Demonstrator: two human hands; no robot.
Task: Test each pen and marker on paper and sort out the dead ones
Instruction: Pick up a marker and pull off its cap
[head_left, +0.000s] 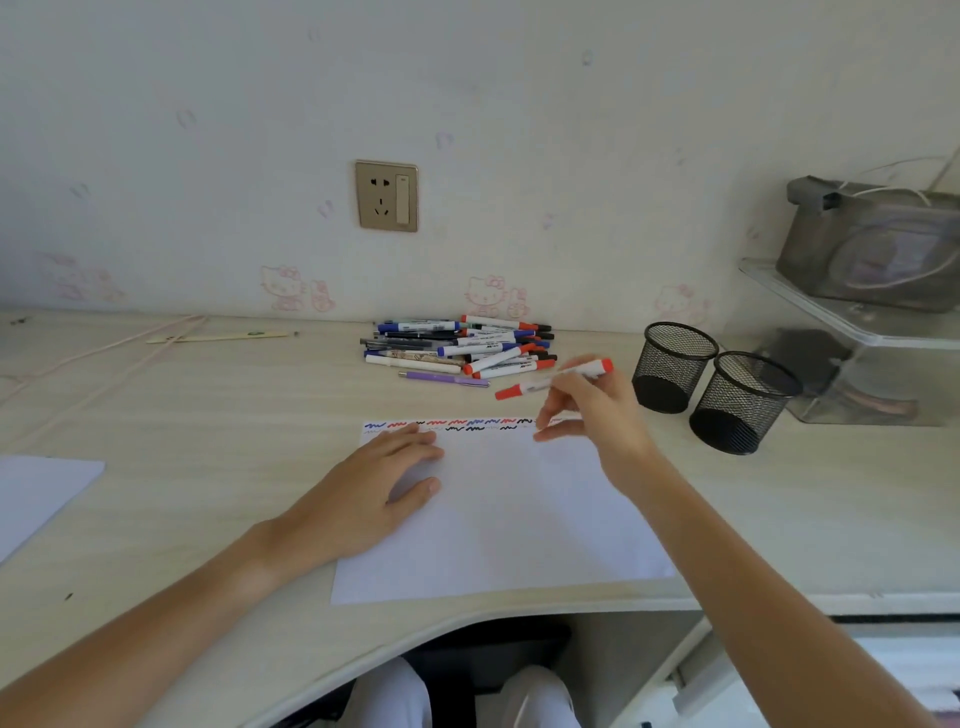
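The right hand (587, 402) pinches a red-capped marker (553, 379) in its fingertips, lifted clear of the paper (519, 514); the barrel lies nearly level, one red end toward 3 o'clock, the other toward 9. The fingers hide the middle of the barrel, and whether its tip is bare cannot be made out. The left hand (384, 467) lies flat and open on the paper's left part, fingers together, covering some of the squiggles (457, 423) that run along the far edge in red, blue and black; a few faint grey ones are barely legible. At 12 o'clock from the paper sits the pile (457, 345) of pens and markers, so tangled that they cannot be counted. At 2 o'clock stand two mesh cups (711, 387), side by side; their insides look dark and any contents are unclear. A second sheet (41, 493) at 9 o'clock is cut off by the frame edge.
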